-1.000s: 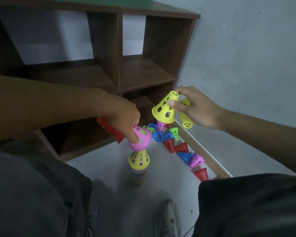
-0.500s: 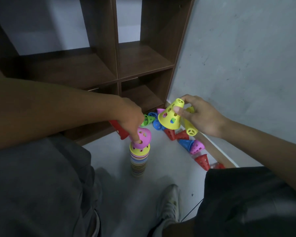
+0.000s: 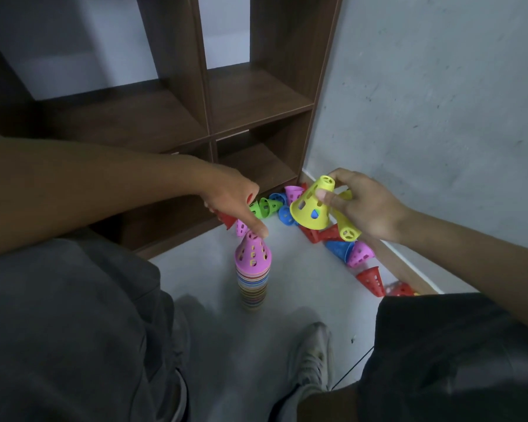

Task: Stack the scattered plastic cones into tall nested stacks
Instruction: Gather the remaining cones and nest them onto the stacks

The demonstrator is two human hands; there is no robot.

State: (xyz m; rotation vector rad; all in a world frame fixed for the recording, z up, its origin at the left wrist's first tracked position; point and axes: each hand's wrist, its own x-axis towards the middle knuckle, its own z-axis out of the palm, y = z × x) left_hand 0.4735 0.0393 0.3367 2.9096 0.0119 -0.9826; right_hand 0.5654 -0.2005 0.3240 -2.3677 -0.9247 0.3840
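A tall nested stack of many-coloured cones [image 3: 253,284] stands on the grey floor, topped by a pink cone [image 3: 252,254]. My left hand [image 3: 232,199] is just above it, thumb touching the pink cone's tip, with a red cone [image 3: 226,219] tucked in its fingers. My right hand [image 3: 360,205] holds a yellow cone [image 3: 310,208] upright by its tip, and a second yellow cone [image 3: 346,228] lies under its palm. Loose green, blue, pink and red cones [image 3: 345,249] lie scattered along the wall.
A dark wooden shelf unit [image 3: 256,117] stands behind the stack, against a grey wall [image 3: 439,102] with a skirting board [image 3: 403,263]. My knees in dark trousers fill the lower corners, and my shoe [image 3: 313,357] rests on the floor between them.
My left hand has set the pink cone down over the stack's yellow top cone and it now sits upright. My right hand with the yellow cones has shifted only slightly.
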